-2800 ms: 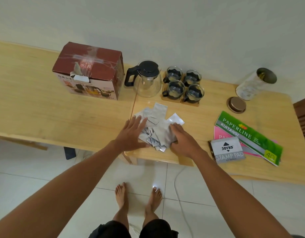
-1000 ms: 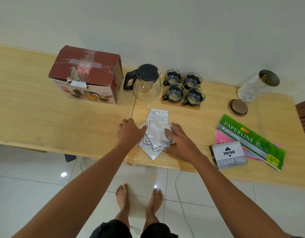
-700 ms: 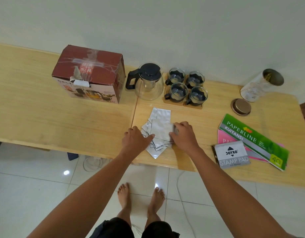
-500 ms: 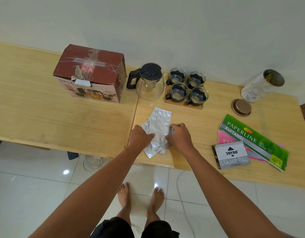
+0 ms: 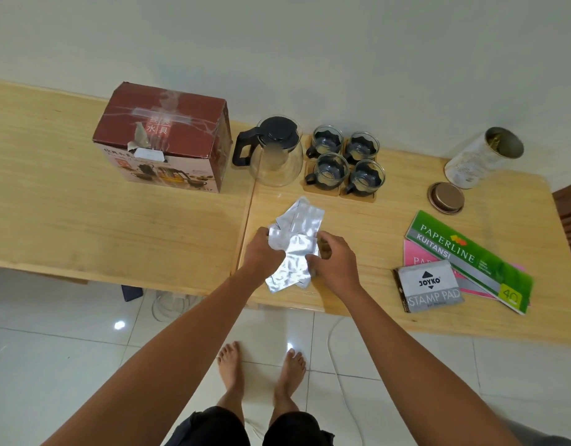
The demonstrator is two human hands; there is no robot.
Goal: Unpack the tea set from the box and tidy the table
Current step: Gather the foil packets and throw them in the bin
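Left hand (image 5: pixel 262 252): grip curled round the left edge of the foil sachets (image 5: pixel 293 249).
Right hand (image 5: pixel 332 262): pinches the bundle's right side.
Sachets: gathered at the table (image 5: pixel 116 226) front edge.
Behind: glass teapot (image 5: pixel 274 152), four glass cups (image 5: pixel 345 164), box (image 5: pixel 163 136) to the left.

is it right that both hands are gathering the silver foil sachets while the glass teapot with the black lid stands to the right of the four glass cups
Not quite. The head view shows the glass teapot with the black lid standing left of the four glass cups, between them and the red cardboard box. The rest holds: the left hand and right hand are gathering the silver foil sachets.
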